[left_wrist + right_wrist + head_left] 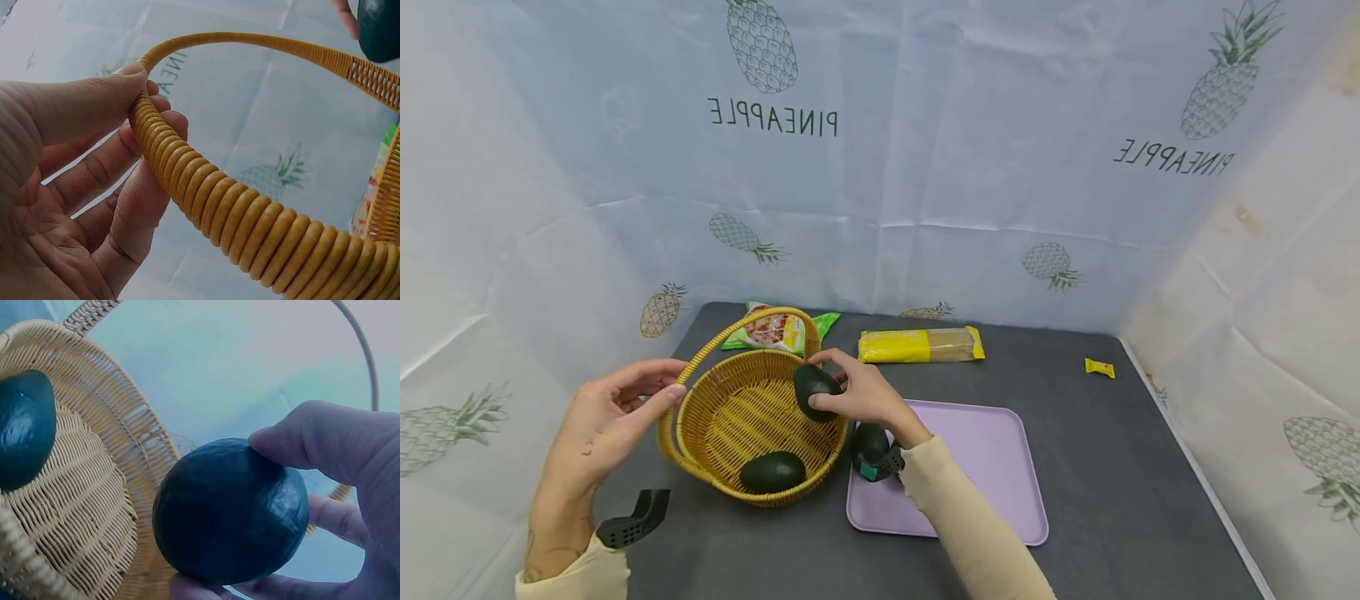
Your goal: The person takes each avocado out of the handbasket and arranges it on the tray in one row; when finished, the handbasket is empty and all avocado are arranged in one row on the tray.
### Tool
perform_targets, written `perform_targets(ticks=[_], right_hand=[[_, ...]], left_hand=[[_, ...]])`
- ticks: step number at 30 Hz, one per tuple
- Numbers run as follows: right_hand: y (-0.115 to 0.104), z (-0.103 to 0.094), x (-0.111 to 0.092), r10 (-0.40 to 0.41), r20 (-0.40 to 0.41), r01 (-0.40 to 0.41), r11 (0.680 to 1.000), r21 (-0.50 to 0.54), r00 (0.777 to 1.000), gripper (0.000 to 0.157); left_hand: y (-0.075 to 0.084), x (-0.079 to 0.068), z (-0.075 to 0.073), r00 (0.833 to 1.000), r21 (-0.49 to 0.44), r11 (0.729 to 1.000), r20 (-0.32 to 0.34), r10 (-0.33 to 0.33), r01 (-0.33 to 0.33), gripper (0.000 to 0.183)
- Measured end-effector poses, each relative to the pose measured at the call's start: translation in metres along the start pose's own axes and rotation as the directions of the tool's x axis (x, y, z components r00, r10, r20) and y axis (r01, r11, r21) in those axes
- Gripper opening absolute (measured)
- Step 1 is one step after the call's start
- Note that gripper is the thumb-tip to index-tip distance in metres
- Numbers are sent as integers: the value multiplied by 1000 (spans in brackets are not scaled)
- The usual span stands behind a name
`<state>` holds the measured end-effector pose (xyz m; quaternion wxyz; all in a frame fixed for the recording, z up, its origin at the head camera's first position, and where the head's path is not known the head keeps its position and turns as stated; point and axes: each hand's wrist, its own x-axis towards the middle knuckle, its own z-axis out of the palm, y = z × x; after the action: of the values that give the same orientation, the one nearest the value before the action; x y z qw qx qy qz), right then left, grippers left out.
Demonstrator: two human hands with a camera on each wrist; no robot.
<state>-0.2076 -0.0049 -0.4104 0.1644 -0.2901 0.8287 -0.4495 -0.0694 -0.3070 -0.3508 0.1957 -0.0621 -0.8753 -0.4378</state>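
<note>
On the dark table, you have the lilac tray just to the right of the yellow wicker basket. Behind these lie a long yellow pack and a green packet.

Your left hand pinches the basket's handle between thumb and fingers; a light, steady hold should stop the rim tipping. Your right hand grasps the held avocado, fingers curled around it, over the basket's right side. To set it down well, I'd bring it inward past the rim, lower it close to the weave, then loosen your fingers; a drop could make it roll into the basket avocado at the near side. The tray avocado is partly covered by your wrist camera, so I can't tell whether another lies under there.

Smallest, a yellow sachet sits far right, well apart.
</note>
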Motion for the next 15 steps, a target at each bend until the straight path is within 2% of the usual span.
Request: perform_targets(ticks=[15], right_hand=[[18, -26, -27, 87, -134, -76, 993, 90, 987, 56]], left_hand=[[-1, -1, 0, 1000, 7, 1000, 4, -8, 8, 27]])
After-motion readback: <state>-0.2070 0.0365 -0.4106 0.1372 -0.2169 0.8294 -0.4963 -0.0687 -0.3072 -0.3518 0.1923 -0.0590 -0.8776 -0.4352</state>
